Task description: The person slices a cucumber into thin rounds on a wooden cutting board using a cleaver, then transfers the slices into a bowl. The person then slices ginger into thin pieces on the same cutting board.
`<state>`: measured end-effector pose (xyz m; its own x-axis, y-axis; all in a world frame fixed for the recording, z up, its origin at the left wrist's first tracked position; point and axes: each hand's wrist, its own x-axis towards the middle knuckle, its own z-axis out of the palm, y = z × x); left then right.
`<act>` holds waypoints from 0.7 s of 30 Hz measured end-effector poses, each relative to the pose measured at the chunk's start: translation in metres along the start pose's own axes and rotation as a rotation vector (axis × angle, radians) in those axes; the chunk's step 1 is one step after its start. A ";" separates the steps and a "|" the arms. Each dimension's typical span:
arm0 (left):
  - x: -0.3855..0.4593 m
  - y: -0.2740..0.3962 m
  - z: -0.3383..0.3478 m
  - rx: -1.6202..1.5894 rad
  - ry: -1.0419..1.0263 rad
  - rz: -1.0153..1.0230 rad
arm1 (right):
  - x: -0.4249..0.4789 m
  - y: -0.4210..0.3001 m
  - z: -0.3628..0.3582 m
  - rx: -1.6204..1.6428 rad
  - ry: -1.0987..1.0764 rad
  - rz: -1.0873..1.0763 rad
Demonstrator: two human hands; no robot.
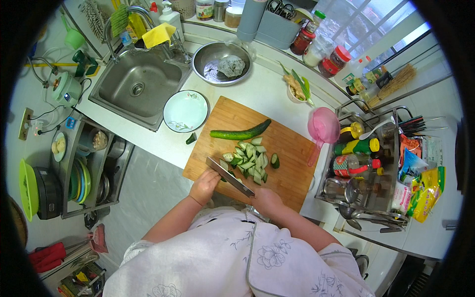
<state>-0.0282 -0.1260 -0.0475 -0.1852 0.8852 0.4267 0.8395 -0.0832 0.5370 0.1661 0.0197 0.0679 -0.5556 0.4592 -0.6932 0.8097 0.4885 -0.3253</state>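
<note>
My right hand grips the handle of a kitchen cleaver, whose blade slants across the near left of a wooden cutting board. Beside the blade's far end is my left hand, fingers bent at the board's edge; whether they hold a piece beneath is hidden. Just beyond the blade lies a heap of cut cucumber pieces, some partly behind it. A longer length of cucumber rests uncut behind the heap. One cucumber end sits apart on the right. Another cucumber stub is on the counter, left of the board.
A white floral plate and a steel bowl stand between board and sink. A pink strainer overlaps the board's right corner. Farther right is a rack of bottles. A small bowl of ginger and scallion stands behind.
</note>
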 end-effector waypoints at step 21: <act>0.001 -0.004 -0.001 -0.061 0.033 -0.033 | 0.002 -0.018 -0.006 0.041 0.011 0.011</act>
<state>-0.0322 -0.1252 -0.0484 -0.2294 0.8725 0.4314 0.8003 -0.0832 0.5938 0.1489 0.0163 0.0762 -0.5489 0.4724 -0.6896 0.8224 0.4531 -0.3442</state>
